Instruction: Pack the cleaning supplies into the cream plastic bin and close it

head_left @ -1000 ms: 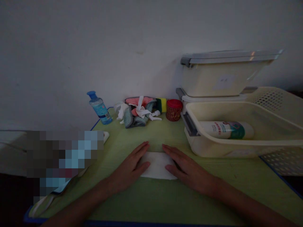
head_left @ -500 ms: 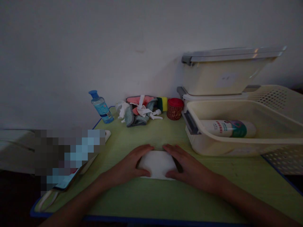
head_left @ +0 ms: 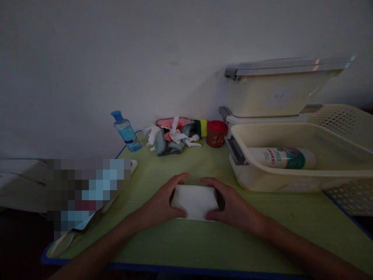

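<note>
A white, soft-looking folded cloth [head_left: 196, 202] lies flat on the green table in front of me, roughly rectangular. My left hand [head_left: 170, 200] curves around its left end, with the thumb against the near corner. Around the right end curls my right hand [head_left: 225, 200], its thumb also on the near edge. The fingers of both hands reach along the far side, and a dark gap shows between the right palm and the cloth. Whether the white thing is cloth or a stack of tissue, I cannot tell for sure.
The green tabletop [head_left: 175, 245] has a blue rim. Along the wall stand a blue bottle [head_left: 127, 134], a heap of mesh cloths [head_left: 171, 140], a sponge [head_left: 201, 127] and a red tin [head_left: 216, 134]. At right, an open bin [head_left: 262, 181] holds a white bottle [head_left: 276, 157]. Left lies a blurred-out phone-like device [head_left: 99, 190].
My fingertips at the far edge have lifted and drawn in slightly, left hand most. The cloth's outline looks squarer at its top corners. The whole view has shifted a little.
</note>
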`<action>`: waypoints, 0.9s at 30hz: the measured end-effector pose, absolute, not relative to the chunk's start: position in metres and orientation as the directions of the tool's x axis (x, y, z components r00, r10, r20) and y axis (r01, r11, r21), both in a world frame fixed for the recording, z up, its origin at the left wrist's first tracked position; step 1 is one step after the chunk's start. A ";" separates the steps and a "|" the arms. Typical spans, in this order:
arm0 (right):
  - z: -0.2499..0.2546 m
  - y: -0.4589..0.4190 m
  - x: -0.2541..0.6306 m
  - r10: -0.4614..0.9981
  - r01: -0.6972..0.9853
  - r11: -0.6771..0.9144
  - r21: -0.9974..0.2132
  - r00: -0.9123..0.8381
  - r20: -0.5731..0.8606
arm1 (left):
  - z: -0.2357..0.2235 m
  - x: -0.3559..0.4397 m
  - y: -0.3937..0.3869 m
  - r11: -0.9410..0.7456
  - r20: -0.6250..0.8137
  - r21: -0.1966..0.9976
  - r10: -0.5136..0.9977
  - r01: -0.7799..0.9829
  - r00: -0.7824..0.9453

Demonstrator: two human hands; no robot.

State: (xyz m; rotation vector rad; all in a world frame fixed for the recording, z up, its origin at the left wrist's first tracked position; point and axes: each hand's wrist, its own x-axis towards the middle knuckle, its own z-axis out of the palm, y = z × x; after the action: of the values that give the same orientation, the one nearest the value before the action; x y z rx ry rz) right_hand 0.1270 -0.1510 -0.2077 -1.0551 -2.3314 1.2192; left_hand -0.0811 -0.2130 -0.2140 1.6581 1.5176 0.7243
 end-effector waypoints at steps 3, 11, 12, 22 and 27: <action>-0.208 -0.154 0.127 0.723 0.436 0.364 -0.823 -0.689 -0.046 | -0.215 -0.081 -0.214 0.011 -0.086 0.866 0.988 0.500 0.127; -0.207 -0.155 0.128 0.712 0.416 0.375 -0.829 -0.702 -0.030 | -0.218 -0.084 -0.212 0.009 -0.074 0.940 0.981 0.341 0.180; -0.207 -0.155 0.128 0.708 0.418 0.368 -0.830 -0.705 -0.041 | -0.218 -0.085 -0.211 0.024 -0.089 0.949 0.977 0.314 0.194; -0.206 -0.152 0.134 0.653 0.173 0.425 -0.888 -0.738 0.169 | -0.213 -0.086 -0.208 -0.028 -0.021 0.963 0.983 0.267 0.182; -0.206 -0.146 0.135 0.461 -0.012 0.750 -0.661 -0.708 0.535 | -0.207 -0.083 -0.209 -0.387 0.332 0.862 0.919 0.326 0.213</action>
State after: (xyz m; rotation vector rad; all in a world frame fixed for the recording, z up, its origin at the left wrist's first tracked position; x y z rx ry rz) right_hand 0.1352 -0.1462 -0.2062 -0.3355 -2.2270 0.8479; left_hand -0.0827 -0.2087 -0.2071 1.8384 1.1544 1.1626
